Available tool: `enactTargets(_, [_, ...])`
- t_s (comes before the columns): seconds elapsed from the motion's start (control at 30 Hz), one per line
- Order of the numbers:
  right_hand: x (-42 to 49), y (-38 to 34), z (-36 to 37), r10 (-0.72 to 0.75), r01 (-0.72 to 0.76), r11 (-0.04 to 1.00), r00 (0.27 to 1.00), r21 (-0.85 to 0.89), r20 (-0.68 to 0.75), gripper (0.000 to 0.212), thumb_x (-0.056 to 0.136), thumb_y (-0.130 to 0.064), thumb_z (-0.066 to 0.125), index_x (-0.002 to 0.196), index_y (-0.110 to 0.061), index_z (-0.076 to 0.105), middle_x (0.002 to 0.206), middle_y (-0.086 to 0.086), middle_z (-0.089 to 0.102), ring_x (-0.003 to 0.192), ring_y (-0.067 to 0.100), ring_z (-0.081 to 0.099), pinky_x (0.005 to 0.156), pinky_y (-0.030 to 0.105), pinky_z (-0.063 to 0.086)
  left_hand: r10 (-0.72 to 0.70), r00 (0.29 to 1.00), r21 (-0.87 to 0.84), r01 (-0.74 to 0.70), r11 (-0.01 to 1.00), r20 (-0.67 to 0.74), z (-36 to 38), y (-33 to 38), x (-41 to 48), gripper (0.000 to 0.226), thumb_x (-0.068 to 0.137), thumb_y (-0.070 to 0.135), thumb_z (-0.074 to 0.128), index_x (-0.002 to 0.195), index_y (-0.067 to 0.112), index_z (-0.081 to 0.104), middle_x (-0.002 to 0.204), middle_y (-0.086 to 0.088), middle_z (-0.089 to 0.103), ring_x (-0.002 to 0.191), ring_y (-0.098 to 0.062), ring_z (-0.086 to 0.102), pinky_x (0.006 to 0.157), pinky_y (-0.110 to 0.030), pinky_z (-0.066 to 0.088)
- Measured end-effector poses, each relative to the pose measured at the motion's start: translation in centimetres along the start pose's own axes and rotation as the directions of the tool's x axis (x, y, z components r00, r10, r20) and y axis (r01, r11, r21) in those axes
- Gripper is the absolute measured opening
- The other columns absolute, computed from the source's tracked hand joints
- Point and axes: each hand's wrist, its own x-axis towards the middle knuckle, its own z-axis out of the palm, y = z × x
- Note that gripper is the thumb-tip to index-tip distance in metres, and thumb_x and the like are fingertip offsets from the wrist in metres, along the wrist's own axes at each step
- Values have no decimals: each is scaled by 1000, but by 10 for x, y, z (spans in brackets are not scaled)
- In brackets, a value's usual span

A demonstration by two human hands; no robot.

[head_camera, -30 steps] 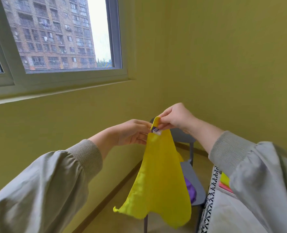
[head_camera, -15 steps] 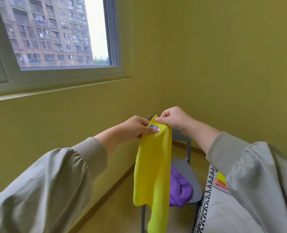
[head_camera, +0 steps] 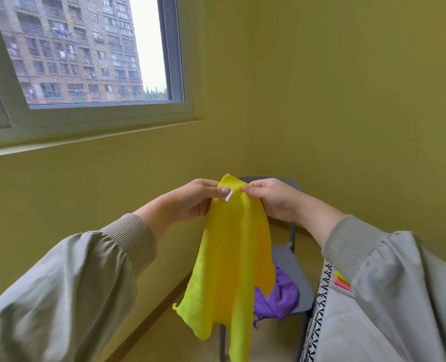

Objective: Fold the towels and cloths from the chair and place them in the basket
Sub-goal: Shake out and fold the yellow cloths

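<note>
Top edge of yellow cloth (head_camera: 233, 257) pinched by left grip (head_camera: 194, 202) and right grip (head_camera: 271, 201); cloth hangs loose in air before chair (head_camera: 288, 259). On chair seat, purple cloth (head_camera: 282, 296) crumpled. Just beside chair, basket (head_camera: 320, 293).

1. The cloth (head_camera: 232, 257) hangs mid-scene. Its top is pinched by the left hand (head_camera: 190, 202) on its left and the right hand (head_camera: 274, 199) on its right, with the hands close together.
2. The chair (head_camera: 287, 259) is farther back, right behind the cloth, tucked into the far corner where the walls meet.
3. The other cloth (head_camera: 279, 296) lies on the chair seat, partly hidden behind the cloth's lower right.
4. The basket (head_camera: 318, 309) is near right, just beside the chair, with folded cloths (head_camera: 343, 282) in it.
5. The window (head_camera: 86, 48) is high on the left wall.
</note>
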Motion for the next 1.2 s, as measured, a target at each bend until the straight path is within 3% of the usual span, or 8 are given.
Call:
enactTargets(0.17, [0,-4,0,-19,16,999,990,-29,-141,21,95,-19,55,80,-6,62,62,3,65,52,13,62,51,24,53,-26,999,-27,24,999,-47,-1,-2,3,27,100,20,41,101,6,64,87,-4,69,74,-13,66,68,-26,56])
enactTargets(0.33, [1,-3,3,-27,21,999,984,-36,-176,20,95,-17,56,79,-5,63,59,3,65,49,11,61,49,22,51,-16,999,87,21,996,-52,2,-3,2,14,88,17,59,90,9,70,88,-8,68,74,-17,64,69,-26,54])
enactTargets(0.43, [1,-2,4,-27,21,999,983,-34,-180,20,95,-17,56,80,-4,63,61,4,68,50,11,63,49,22,53,-19,997,170,31,985,-69,7,-3,3,29,71,27,71,93,8,69,89,-7,64,71,-13,60,65,-23,51])
enactTargets(0.6, [2,0,5,-52,38,997,978,-69,-202,21,94,-17,57,78,-5,63,63,4,68,52,12,62,52,23,53,4,996,260,21,966,-93,11,-6,7,9,80,17,72,86,11,70,71,4,59,59,-5,53,59,-18,47])
enactTargets(0.8, [1,1,2,-74,32,983,970,-180,-230,23,92,-20,60,71,-10,63,60,1,64,52,11,56,52,23,47,25,991,219,4,976,-131,10,-7,10,13,86,9,67,99,11,68,95,-3,71,87,-15,66,90,-33,51])
enactTargets(0.97, [-8,-5,2,-64,32,983,982,-182,-178,23,88,-23,65,72,-8,61,56,-1,63,46,7,56,44,17,44,34,987,153,-10,988,-158,6,-6,9,15,81,3,70,88,12,60,88,-4,71,79,-16,68,84,-34,54])
enactTargets(1.1, [-16,-11,2,-5,-11,979,997,-206,-77,19,82,-22,71,86,-4,70,77,9,72,63,17,67,57,24,54,60,987,186,-32,982,-148,6,-4,7,11,81,2,69,84,12,66,85,-4,72,78,-15,68,80,-30,55])
enactTargets(1.2, [-16,-10,5,-4,-14,974,997,-225,-76,5,77,-11,75,77,-8,72,72,6,72,61,15,67,56,23,54,63,991,223,-36,974,-118,5,-1,6,10,84,0,66,88,9,68,86,-4,72,77,-15,68,75,-27,56])
